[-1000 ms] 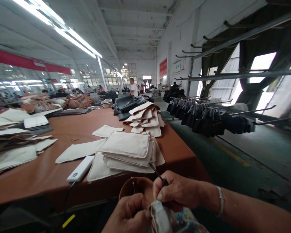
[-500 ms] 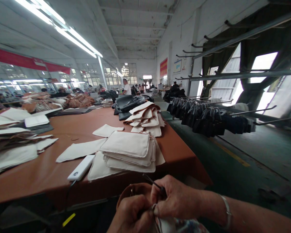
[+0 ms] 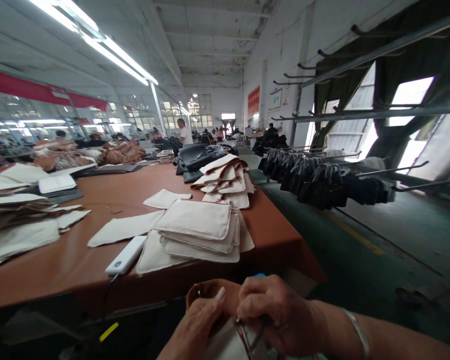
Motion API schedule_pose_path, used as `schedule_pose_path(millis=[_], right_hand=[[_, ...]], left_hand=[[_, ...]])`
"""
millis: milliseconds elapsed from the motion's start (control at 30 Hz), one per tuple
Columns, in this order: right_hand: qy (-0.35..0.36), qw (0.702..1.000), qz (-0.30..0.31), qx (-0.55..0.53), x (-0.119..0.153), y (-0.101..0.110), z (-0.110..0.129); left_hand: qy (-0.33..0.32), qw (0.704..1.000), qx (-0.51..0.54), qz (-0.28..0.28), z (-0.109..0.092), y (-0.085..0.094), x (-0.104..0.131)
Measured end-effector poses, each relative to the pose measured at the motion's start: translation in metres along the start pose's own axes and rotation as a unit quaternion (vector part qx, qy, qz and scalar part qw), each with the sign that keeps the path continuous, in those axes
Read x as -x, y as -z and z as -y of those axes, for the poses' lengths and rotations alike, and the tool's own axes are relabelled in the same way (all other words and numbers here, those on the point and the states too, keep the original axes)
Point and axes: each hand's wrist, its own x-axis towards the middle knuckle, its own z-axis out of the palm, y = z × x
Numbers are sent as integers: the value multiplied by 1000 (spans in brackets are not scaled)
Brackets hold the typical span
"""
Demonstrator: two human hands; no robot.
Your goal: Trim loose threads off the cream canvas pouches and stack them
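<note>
Low in the head view, my left hand grips a brown leather piece with cream lining, its thumb lying along the leather. The leather curves up into a rounded edge, with a small metal fitting near its left side. My right hand is closed against the right side of this piece, knuckles up. A thin dark tool shows partly below its fingers; its exact kind is unclear. Just above the right knuckles a bit of something blue peeks out. The fingertips of my left hand are hidden under the piece.
Ahead, a brown-covered table carries stacked cream padded panels, a white power bank with a cable, and folded cream-and-brown pieces. More panels lie left. Black bags hang from a rack at right.
My right hand has turned over and moved slightly right and down; the dark tool that pointed up-left now shows below it. My left thumb has stretched out along the leather.
</note>
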Motion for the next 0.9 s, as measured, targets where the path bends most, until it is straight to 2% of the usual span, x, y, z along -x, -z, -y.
schedule_pose_path(millis=[67, 133, 233, 300, 367, 400, 467, 533, 600, 667, 767, 900], right_hand=[[28, 997, 31, 62, 3, 2, -2], [59, 986, 57, 144, 6, 3, -4], [116, 957, 67, 259, 10, 3, -5], [139, 943, 58, 298, 13, 1, -4], [143, 943, 51, 296, 15, -1, -2], [136, 952, 47, 270, 15, -2, -1], [88, 984, 17, 154, 16, -2, 3], [-23, 999, -19, -15, 14, 1, 6], [-155, 976, -30, -151, 10, 7, 8], [-254, 945, -1, -204, 4, 16, 8], [-287, 933, 74, -205, -9, 28, 6], [-270, 931, 145, -197, -21, 32, 4]], left_hand=[[16, 995, 32, 95, -2, -5, -2], [15, 988, 30, 147, -3, -8, -4], [15, 992, -20, 127, -1, -6, -6], [8, 991, -59, 118, 0, -4, -5], [-23, 987, -104, 118, -1, -4, -2], [-47, 984, -127, 114, -3, -4, 0], [-100, 975, -171, 98, -7, -4, 4], [-154, 958, -222, 97, -9, -3, 6], [-204, 934, -277, 94, -8, -1, 5], [-255, 907, -325, 84, -5, 2, 1], [-314, 875, -360, 76, 1, 5, -5], [-330, 866, -370, 68, -1, 5, -7]])
